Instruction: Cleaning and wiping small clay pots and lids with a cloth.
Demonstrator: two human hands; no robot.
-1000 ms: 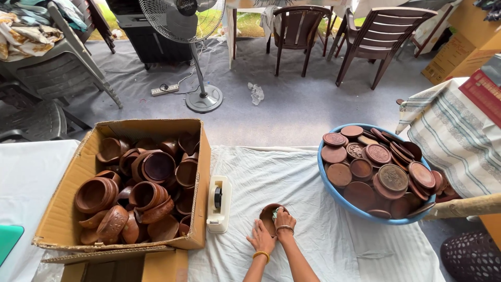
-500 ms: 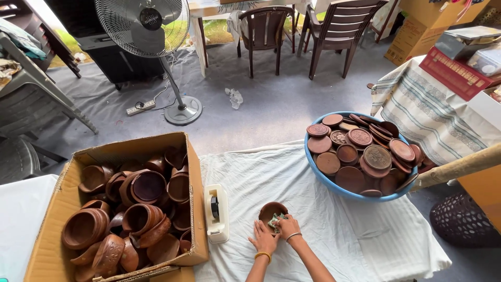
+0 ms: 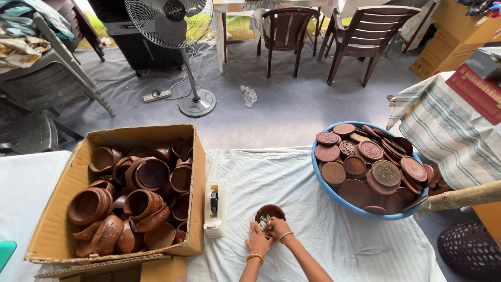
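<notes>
A small brown clay pot [image 3: 270, 211] stands on the white cloth [image 3: 292, 183] near the table's front edge. My left hand [image 3: 257, 241] rests against its near side, fingers spread on the cloth and pot wall. My right hand [image 3: 277, 227] is closed on a small greenish wad [image 3: 264, 222], pressed at the pot's rim. Both wrists wear bangles.
A cardboard box [image 3: 62, 209] full of clay pots is on the left, with a white tape dispenser [image 3: 216, 208] beside it. A blue basin [image 3: 334, 194] heaped with clay lids sits right. Beyond are a pedestal fan [image 3: 197, 102], chairs, a power strip, and a striped-cloth table.
The view shifted a little. My hands stay at the pot; the right hand with the wad has moved closer to the rim.
</notes>
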